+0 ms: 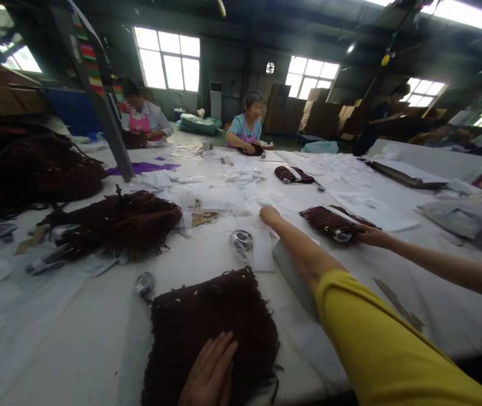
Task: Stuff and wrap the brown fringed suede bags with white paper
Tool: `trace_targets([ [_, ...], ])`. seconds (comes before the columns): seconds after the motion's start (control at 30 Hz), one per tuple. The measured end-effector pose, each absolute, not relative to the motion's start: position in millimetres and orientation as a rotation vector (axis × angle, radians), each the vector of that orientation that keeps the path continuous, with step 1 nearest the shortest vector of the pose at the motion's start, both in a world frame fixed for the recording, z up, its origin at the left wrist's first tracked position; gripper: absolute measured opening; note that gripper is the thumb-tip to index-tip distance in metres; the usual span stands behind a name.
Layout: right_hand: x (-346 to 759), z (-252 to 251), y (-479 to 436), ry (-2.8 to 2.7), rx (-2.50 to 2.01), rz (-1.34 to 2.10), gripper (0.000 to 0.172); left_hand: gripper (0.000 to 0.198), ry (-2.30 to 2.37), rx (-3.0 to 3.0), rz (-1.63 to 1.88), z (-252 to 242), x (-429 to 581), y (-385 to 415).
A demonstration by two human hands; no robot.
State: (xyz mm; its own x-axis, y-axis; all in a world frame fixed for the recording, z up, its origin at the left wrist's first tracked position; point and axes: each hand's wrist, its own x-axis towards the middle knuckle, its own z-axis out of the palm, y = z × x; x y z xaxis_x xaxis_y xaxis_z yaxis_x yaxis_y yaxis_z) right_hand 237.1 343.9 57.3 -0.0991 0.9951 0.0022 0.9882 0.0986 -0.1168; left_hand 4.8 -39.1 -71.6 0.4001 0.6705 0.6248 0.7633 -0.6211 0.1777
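My left hand (211,366) lies flat on a dark brown fringed bag (207,310), its fingers stretched out and holding nothing. The bag rests on the table in front of me, and its lower part runs out of view. A plastic-wrapped coil (144,285) sits at its upper left corner. Across the table, my right arm in a yellow sleeve stretches forward. My right hand (269,215) is closed among thin white sheets (244,197); its fingertips are hidden, so what it grips is unclear. Below it lie a wrapped dark coil (242,239) and a white card (261,250).
Another person's hand (367,234) touches a fringed brown bag (329,221) at right. More fringed bags are piled at left (122,220). A slanted metal post (111,118) rises from the table. Two people in aprons work on the far side. A brown strip (399,304) lies at right.
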Motion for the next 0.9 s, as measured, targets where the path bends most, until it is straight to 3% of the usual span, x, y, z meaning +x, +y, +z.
trace_targets([
  [0.13,241,90,332,-2.076,-1.889,0.345,0.026,0.043,-1.316,-2.506,-1.043,-62,7,-41],
  [0.27,240,113,274,-2.0,-1.602,0.606,0.03,0.04,-1.414,-2.556,-1.124,-48,9,-48],
  [0.47,239,95,137,-1.494,-0.95,1.656,0.031,0.019,-2.056,-2.512,-1.518,-15,10,-54],
  [0.53,240,81,100,-1.387,-0.894,1.855,0.035,0.027,-2.377,-2.266,-1.778,-6,10,-48],
  [0.6,239,65,75,-1.355,-0.9,1.965,0.04,0.047,-2.515,-2.097,-1.886,2,9,-38],
  [0.7,235,41,57,-1.415,-0.995,1.996,0.04,0.065,-2.411,-2.153,-1.609,13,6,-15],
  [0.9,222,32,51,-1.821,-1.203,1.74,0.025,0.053,-2.09,-2.362,-0.875,33,-11,34],
])
